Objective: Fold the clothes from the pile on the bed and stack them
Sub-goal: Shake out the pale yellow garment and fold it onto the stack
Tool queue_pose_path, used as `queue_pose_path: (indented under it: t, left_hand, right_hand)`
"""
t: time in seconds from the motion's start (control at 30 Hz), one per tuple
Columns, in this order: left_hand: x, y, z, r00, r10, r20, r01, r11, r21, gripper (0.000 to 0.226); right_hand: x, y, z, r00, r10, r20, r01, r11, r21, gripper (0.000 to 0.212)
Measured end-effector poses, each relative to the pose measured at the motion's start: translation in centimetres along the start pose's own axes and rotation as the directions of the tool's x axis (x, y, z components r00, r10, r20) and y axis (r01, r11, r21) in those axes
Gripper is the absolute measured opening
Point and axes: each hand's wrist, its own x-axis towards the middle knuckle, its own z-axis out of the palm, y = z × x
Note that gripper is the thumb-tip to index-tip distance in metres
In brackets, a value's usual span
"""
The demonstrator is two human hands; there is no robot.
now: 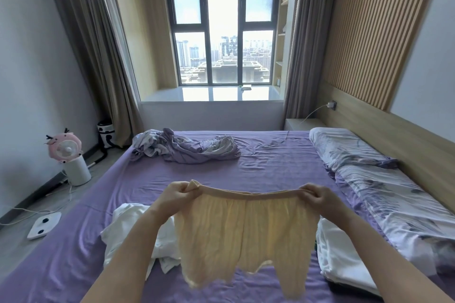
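Observation:
A pair of pale yellow crinkled shorts [243, 236] hangs in the air over the purple bed [275, 170], stretched by its waistband. My left hand [178, 192] pinches the waistband's left end and my right hand [316, 194] pinches its right end. Both legs of the shorts dangle freely. Behind the shorts on the left lies a rumpled heap of white clothes [133, 229]. To the right on the sheet sits a flat white folded garment [342, 261], partly hidden by my right forearm.
A crumpled lilac blanket [184, 147] lies at the far side of the bed. Floral pillows [369, 174] line the right edge by the headboard. On the floor at left stand a pink fan [65, 149] on a white bin and a white scale [44, 225].

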Motion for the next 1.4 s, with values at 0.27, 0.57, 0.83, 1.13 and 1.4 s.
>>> queue_pose_path:
  t: [0.27, 0.57, 0.83, 1.13, 1.4]
  left_hand:
    - [-0.3, 1.4, 5.0, 0.991, -0.044, -0.126, 0.043, 0.999, -0.009, 0.025]
    - [-1.1, 4.2, 9.2, 0.997, 0.065, -0.048, -0.066, 0.998, -0.019, 0.031]
    - [-1.6, 4.6, 8.6, 0.998, 0.068, 0.018, -0.066, 0.994, -0.083, 0.034]
    - [-2.1, 5.3, 8.8, 0.980, 0.137, 0.143, -0.108, 0.975, -0.193, 0.021]
    - [-1.1, 5.3, 8.5, 0.948, 0.318, 0.013, -0.318, 0.948, -0.022, 0.011]
  right_hand:
    - [-0.1, -3.9, 2.5, 0.977, 0.184, 0.107, -0.211, 0.909, 0.361, 0.017]
    - [-0.5, -7.7, 5.5, 0.910, -0.139, 0.390, 0.036, 0.965, 0.260, 0.034]
    - [-0.9, -8.1, 5.0, 0.862, -0.171, 0.478, 0.121, 0.984, 0.133, 0.035]
    - [-0.7, -8.5, 5.3, 0.958, -0.277, 0.070, 0.286, 0.931, -0.227, 0.018]
    - [-0.7, -4.8, 5.5, 0.918, -0.278, 0.285, 0.370, 0.859, -0.354, 0.029]
